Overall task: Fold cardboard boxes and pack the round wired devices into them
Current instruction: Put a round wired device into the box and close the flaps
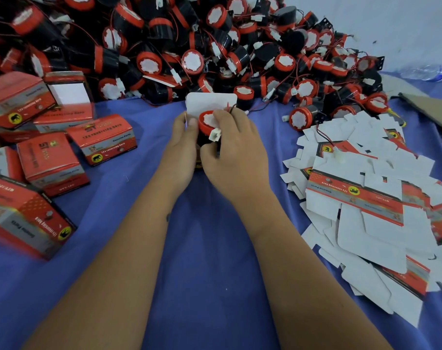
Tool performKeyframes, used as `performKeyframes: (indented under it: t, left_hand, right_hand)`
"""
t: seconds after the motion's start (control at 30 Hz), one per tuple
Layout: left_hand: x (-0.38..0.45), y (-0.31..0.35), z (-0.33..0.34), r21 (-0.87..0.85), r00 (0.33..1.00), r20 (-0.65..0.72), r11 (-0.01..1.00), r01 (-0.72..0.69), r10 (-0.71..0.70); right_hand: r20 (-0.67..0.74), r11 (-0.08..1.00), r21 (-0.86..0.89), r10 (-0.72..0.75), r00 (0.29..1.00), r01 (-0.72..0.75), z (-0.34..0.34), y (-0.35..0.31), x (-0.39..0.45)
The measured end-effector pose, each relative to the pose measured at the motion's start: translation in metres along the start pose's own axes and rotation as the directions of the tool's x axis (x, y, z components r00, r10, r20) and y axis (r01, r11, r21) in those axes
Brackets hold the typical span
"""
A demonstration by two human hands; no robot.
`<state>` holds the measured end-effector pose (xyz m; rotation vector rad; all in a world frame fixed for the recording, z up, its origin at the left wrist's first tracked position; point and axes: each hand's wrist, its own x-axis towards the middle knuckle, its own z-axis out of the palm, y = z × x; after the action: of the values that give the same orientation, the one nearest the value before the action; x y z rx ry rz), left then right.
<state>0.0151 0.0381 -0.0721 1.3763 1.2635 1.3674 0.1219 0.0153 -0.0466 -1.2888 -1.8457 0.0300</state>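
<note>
At the centre, a small cardboard box (211,103) stands with its white top flap raised. A round red-and-black wired device (206,121) sits in its mouth, with its white plug (214,135) hanging at the front. My left hand (183,147) grips the box's left side, thumb at the rim. My right hand (236,150) curls round the device and its wire from the right. The box's body is mostly hidden by both hands.
A big heap of loose round devices (189,46) fills the back. Several closed red boxes (50,160) lie at the left. A pile of flat unfolded box blanks (366,210) covers the right. Blue cloth (202,248) covers the work surface; brown cardboard (432,109) lies far right.
</note>
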Motion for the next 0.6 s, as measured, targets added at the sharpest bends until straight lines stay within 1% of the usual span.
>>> performKeyframes:
  t: [0.07,0.13,0.17,0.2,0.27,0.3,0.37,0.43,0.53,0.6]
  left_hand:
    - [0.002,0.000,0.001,0.006,1.000,-0.011,1.000,0.027,-0.027]
    - [0.001,0.001,0.002,-0.023,0.999,-0.027,0.999,0.043,-0.044]
    - [0.001,0.002,0.002,-0.033,0.998,-0.038,0.998,0.046,-0.047]
    - [0.001,0.002,0.003,-0.037,0.997,-0.050,0.998,0.050,-0.052]
    - [0.001,0.004,0.003,-0.037,0.996,-0.066,0.997,0.063,-0.065]
    - [0.001,0.004,0.003,-0.037,0.995,-0.069,0.997,0.068,-0.070]
    - [0.001,0.003,0.003,-0.027,0.994,-0.073,0.997,0.073,-0.075]
    - [0.001,0.002,0.002,-0.004,0.994,-0.078,0.997,0.073,-0.073]
    - [0.002,0.002,0.001,-0.013,0.993,-0.088,0.997,0.076,-0.077]
    - [0.003,0.002,0.000,-0.017,0.991,-0.104,0.996,0.086,-0.087]
  right_hand:
    - [-0.036,0.989,-0.149,-0.028,0.999,0.022,0.001,0.004,0.001]
    - [-0.106,0.933,-0.358,-0.085,0.991,0.042,0.002,0.008,0.000]
    - [-0.115,0.912,-0.410,-0.083,0.990,0.029,0.002,0.010,0.000]
    - [-0.083,0.901,-0.434,-0.052,0.995,0.011,0.003,0.010,-0.001]
    - [0.053,0.889,-0.458,0.030,0.998,-0.002,0.007,0.010,-0.002]
    - [0.105,0.888,-0.461,0.046,0.993,0.007,0.010,0.010,-0.004]
    - [0.131,0.898,-0.440,0.044,0.990,0.018,0.013,0.012,-0.006]
    - [0.078,0.911,-0.413,0.025,0.997,0.009,0.012,0.013,-0.005]
    - [-0.098,0.935,-0.354,-0.035,0.995,-0.002,0.009,0.012,-0.003]
    - [-0.165,0.956,-0.294,-0.070,0.984,0.019,0.008,0.009,-0.002]
